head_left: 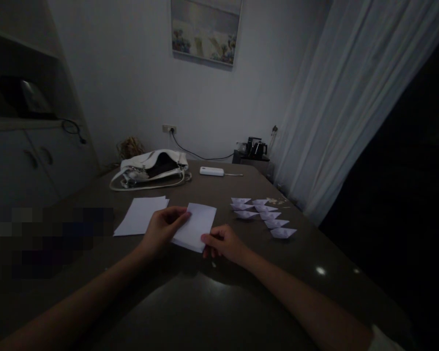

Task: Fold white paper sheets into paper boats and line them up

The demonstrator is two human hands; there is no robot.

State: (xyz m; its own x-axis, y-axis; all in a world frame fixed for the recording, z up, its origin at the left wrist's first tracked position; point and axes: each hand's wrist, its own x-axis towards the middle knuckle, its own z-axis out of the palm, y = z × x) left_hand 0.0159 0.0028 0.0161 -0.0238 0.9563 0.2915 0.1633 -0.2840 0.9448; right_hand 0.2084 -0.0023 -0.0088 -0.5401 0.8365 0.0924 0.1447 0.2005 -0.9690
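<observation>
A folded white sheet of paper [197, 225] lies on the dark table [219, 302] in front of me. My left hand [163, 228] pinches its left edge with fingers closed. At the sheet's lower right corner, my right hand [223, 243] grips it with fingers curled. Left of the sheet sits a small stack of flat white paper [139, 215]. To the right, several folded paper boats [265, 214] lie in rows.
A white handbag [151, 169] lies at the table's far side, with a white power bank [211, 171] and cable beside it. A kettle [254, 147] stands on a side stand by the curtain [351, 97]. Cabinets stand at left.
</observation>
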